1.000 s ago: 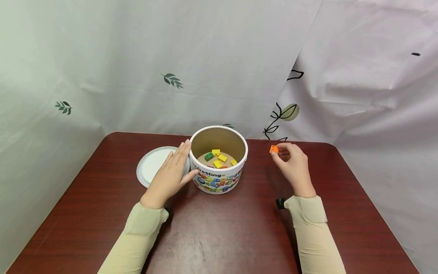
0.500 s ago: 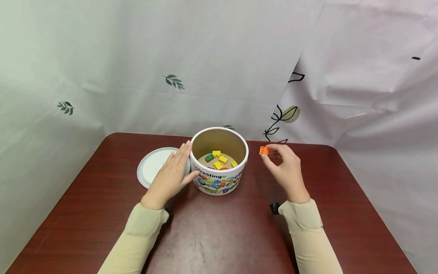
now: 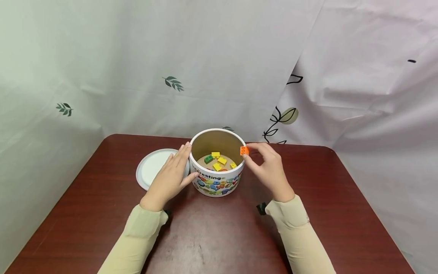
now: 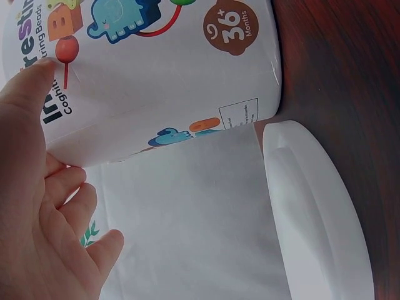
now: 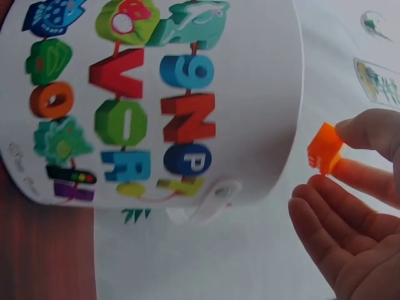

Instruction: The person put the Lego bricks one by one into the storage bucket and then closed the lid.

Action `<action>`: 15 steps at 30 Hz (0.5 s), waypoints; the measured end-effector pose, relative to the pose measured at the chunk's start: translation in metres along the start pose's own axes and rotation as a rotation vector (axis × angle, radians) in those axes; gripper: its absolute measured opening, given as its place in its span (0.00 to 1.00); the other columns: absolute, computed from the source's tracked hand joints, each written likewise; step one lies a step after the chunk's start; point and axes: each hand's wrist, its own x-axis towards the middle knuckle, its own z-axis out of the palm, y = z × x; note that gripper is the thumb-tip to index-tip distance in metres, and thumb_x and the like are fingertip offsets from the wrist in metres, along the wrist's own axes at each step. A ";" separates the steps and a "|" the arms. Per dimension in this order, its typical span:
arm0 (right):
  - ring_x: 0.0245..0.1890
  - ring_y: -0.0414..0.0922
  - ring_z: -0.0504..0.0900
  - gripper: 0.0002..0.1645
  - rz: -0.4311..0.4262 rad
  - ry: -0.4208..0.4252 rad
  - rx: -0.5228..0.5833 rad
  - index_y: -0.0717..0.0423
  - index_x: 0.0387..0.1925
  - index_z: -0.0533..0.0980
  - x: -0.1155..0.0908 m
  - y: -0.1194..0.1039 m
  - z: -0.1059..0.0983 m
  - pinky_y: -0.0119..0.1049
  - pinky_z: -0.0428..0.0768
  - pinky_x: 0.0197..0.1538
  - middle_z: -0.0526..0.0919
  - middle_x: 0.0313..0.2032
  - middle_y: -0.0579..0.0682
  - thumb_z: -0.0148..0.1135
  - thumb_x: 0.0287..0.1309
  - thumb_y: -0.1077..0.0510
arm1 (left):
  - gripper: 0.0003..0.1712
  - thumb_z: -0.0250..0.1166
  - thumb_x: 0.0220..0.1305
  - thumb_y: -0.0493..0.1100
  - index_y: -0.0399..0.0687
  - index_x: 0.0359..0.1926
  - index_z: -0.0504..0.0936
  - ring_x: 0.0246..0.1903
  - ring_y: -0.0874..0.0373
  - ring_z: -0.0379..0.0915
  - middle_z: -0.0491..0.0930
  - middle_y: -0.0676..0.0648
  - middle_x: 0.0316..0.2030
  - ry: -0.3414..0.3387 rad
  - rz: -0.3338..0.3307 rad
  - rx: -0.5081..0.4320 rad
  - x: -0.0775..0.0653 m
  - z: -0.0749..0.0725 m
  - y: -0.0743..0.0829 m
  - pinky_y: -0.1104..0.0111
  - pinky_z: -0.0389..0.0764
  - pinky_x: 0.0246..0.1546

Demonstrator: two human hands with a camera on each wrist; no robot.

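A white round tub point(image 3: 215, 186) with colourful printed letters stands uncovered on the table. Inside it lie a green brick point(image 3: 208, 159) and several yellow bricks point(image 3: 221, 161). My left hand point(image 3: 167, 179) rests against the tub's left side, its fingers straight; in the left wrist view the thumb touches the printed wall. At the tub's right rim, my right hand point(image 3: 268, 167) pinches an orange toy brick point(image 3: 244, 150) between thumb and finger. The right wrist view shows that orange brick point(image 5: 325, 149) just beyond the rim, the other fingers loosely bent below it.
A white round lid point(image 3: 150, 167) lies on the dark red table point(image 3: 212, 236), left of the tub and partly behind my left hand. Behind the table hangs a pale curtain point(image 3: 219, 68) with leaf prints. A small handle lug point(image 5: 219, 197) sticks out from the tub's side.
My right hand has moved left with the orange brick, from well right of the tub to its right rim. The left hand has stayed against the tub.
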 end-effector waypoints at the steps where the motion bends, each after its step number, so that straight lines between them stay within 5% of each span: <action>1: 0.42 0.46 0.83 0.15 -0.007 -0.010 -0.003 0.59 0.47 0.84 0.003 -0.001 0.002 0.45 0.83 0.46 0.85 0.42 0.51 0.73 0.57 0.64 | 0.53 0.66 0.69 0.56 0.42 0.81 0.47 0.78 0.47 0.47 0.50 0.41 0.79 0.001 0.001 0.001 0.000 0.000 0.000 0.43 0.54 0.73; 9: 0.35 0.50 0.78 0.15 -0.018 -0.111 -0.086 0.62 0.48 0.83 0.019 -0.003 0.014 0.40 0.79 0.39 0.84 0.40 0.54 0.70 0.59 0.63 | 0.53 0.66 0.69 0.56 0.42 0.81 0.46 0.77 0.47 0.47 0.50 0.41 0.79 0.000 0.003 -0.003 0.000 0.000 0.000 0.43 0.53 0.74; 15: 0.35 0.49 0.77 0.16 -0.026 -0.100 -0.114 0.65 0.48 0.83 0.024 -0.002 0.018 0.41 0.78 0.38 0.83 0.40 0.58 0.70 0.58 0.65 | 0.53 0.66 0.69 0.56 0.42 0.81 0.46 0.78 0.47 0.47 0.50 0.41 0.79 0.002 0.008 -0.004 0.001 0.000 -0.001 0.42 0.54 0.73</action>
